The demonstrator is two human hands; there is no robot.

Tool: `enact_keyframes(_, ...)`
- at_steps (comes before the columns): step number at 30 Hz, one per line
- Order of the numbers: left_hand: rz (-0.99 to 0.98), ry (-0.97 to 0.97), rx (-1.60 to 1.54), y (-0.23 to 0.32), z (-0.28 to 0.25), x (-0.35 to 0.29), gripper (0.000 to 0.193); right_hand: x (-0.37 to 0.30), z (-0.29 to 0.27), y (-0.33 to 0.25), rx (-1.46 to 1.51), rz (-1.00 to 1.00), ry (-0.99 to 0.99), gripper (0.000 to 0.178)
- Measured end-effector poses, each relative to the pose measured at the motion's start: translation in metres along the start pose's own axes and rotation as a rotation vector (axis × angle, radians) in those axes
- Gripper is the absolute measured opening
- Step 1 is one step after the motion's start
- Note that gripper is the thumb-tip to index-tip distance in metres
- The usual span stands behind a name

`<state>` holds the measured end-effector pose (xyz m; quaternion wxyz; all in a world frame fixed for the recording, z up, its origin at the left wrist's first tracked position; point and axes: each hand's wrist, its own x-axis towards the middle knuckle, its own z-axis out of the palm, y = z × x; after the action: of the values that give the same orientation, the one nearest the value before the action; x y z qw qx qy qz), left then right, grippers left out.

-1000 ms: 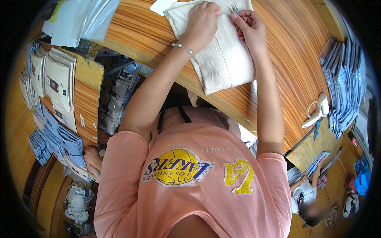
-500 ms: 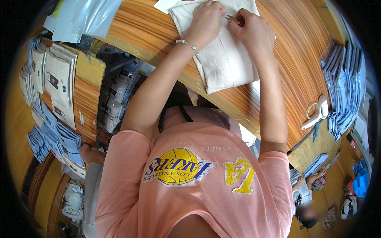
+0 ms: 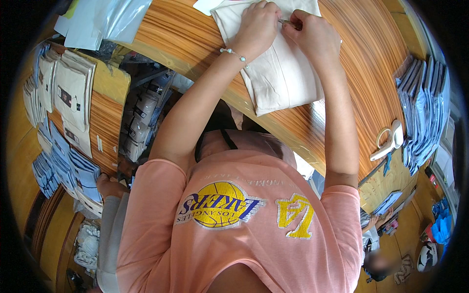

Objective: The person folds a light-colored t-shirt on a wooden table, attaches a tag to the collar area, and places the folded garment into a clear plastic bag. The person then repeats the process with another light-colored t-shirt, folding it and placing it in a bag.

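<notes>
A folded beige garment (image 3: 279, 85), like trousers with a lengthwise seam, lies on the wood-grain table (image 3: 183, 30) in front of me. My left hand (image 3: 258, 27), with a beaded bracelet at its wrist, rests on its upper part with fingers curled and pinched together. What these fingertips grip is hidden; it may be a bit of the cloth. Close beside it, my right hand (image 3: 312, 34) is closed round a small pointed metal tool (image 3: 287, 22), whose tip points toward my left fingertips. Most of that tool is covered by my fingers.
White-handled scissors (image 3: 391, 141) lie at the table's right edge, near stacked blue packed garments (image 3: 422, 107). Clear plastic bags (image 3: 110, 22) lie at the far left. Folded beige garments (image 3: 73, 93) and blue ones pile up on the left. Another person (image 3: 378, 263) is at lower right.
Both hands and the garment appear shifted slightly right in the picture. The pointed tool stays in my right hand, its tip close to my left fingers.
</notes>
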<state>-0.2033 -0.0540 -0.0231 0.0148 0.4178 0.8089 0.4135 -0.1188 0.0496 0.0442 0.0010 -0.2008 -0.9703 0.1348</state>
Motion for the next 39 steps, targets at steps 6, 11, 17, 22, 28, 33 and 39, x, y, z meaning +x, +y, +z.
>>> enact_keyframes(6, 0.009, -0.003, 0.013, -0.001, 0.001, 0.0001, 0.006, 0.0027, -0.0013, 0.0017, -0.034, -0.049, -0.017, 0.019)
enact_keyframes(11, 0.009, -0.001, 0.012, 0.0006, -0.0002, 0.0003, 0.005, 0.0036, -0.0035, -0.0005, -0.039, -0.065, -0.013, 0.019)
enact_keyframes(17, 0.0, -0.006, -0.016, 0.0019, -0.0016, 0.0002, 0.004, 0.0049, -0.0032, -0.0024, -0.095, -0.051, -0.026, 0.018)
enact_keyframes(22, -0.017, -0.03, -0.047, 0.0045, -0.0048, -0.0002, 0.005, 0.0056, -0.0007, -0.0004, -0.113, -0.096, 0.001, 0.018)
enact_keyframes(28, -0.001, -0.018, -0.034, 0.0025, -0.0035, -0.0008, 0.004, 0.0057, -0.0011, -0.0017, -0.117, -0.105, 0.018, 0.018)
enact_keyframes(33, 0.001, -0.013, -0.04, 0.0013, -0.002, -0.0012, 0.005, 0.0053, -0.002, -0.0025, -0.115, -0.089, 0.012, 0.019)
enact_keyframes(39, -0.009, 0.0, -0.053, 0.0043, -0.003, -0.0022, 0.005, 0.0057, -0.0034, -0.0018, -0.122, -0.078, -0.006, 0.021)
